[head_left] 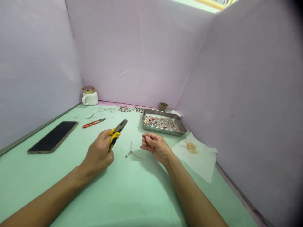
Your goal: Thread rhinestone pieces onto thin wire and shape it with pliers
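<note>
My left hand [99,151] is wrapped round the yellow and black handles of a pair of pliers [118,130], whose jaws point up and away. Between the thumb and forefinger of my right hand [155,145] is a small red bead [144,136]. A small wire piece with clear beads [129,154] lies on the green tabletop between my hands, its thin ends spread apart. A faint thread or wire seems to run from it toward my right fingers. Beyond my right hand stands a metal tray [161,129] holding many small clear and red beads.
A phone [53,137] lies at the left, near orange thread snips [94,123] and loose wires [101,111]. Finished-looking red bead pieces [124,108], a lidded white mug [91,98] and a small brown cup [163,106] stand toward the back. White paper [201,165] bears a tan clump [191,147].
</note>
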Demonstrator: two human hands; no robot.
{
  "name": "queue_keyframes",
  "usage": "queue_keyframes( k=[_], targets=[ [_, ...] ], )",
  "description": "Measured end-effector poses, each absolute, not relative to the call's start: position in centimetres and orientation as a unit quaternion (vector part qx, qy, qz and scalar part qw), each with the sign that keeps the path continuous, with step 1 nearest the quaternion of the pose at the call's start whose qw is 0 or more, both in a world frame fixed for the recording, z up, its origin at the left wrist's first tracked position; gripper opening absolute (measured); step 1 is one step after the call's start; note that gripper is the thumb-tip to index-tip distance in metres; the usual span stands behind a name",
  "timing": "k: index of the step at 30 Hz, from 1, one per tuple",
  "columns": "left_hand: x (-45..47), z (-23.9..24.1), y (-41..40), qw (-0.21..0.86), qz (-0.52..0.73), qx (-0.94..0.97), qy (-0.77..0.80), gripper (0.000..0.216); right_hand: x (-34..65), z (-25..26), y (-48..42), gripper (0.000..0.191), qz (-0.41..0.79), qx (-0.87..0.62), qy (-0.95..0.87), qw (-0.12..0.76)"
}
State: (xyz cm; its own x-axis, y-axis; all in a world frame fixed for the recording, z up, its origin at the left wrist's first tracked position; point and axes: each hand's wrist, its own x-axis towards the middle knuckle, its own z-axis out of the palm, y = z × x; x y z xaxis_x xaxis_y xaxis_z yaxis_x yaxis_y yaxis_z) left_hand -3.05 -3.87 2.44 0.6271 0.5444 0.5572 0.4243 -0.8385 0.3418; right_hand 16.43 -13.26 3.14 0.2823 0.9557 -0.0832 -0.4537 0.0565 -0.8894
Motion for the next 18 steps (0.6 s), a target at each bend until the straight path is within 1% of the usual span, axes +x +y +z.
queue_keyframes(
  k=[2, 5, 8, 10, 13, 15, 18],
  targets=[
    [-3.3, 3.0, -3.7, 0.169, 0.340, 0.878, 0.292, 0.041, 16.4, 3.0, -13.2, 0.024, 0.544, -0.419, -0.262, 0.678],
    [-3.5, 3.7, -3.8, 0.365, 0.304, 0.830, 0.294, 0.040, 16.4, 2.6, -13.2, 0.023, 0.564, -0.396, -0.242, 0.683],
    [-3.7, 4.4, -4.3, 0.584, 0.233, 0.747, 0.216, 0.037, 16.6, 2.4, -13.2, 0.023, 0.574, -0.390, -0.229, 0.682],
    [-3.8, 4.6, -4.7, 0.691, 0.186, 0.684, 0.145, 0.034, 16.6, 2.4, -13.2, 0.024, 0.574, -0.389, -0.227, 0.684],
    [-4.0, 4.7, -5.2, 0.784, 0.131, 0.602, 0.072, 0.029, 16.6, 2.4, -13.1, 0.026, 0.567, -0.389, -0.230, 0.689],
    [-4.0, 4.4, -5.3, 0.813, 0.101, 0.572, 0.048, 0.030, 16.6, 2.4, -13.1, 0.027, 0.556, -0.393, -0.232, 0.695],
    [-3.9, 3.8, -5.1, 0.832, 0.066, 0.549, 0.035, 0.037, 16.4, 2.4, -13.0, 0.026, 0.535, -0.406, -0.237, 0.702]
  ],
)
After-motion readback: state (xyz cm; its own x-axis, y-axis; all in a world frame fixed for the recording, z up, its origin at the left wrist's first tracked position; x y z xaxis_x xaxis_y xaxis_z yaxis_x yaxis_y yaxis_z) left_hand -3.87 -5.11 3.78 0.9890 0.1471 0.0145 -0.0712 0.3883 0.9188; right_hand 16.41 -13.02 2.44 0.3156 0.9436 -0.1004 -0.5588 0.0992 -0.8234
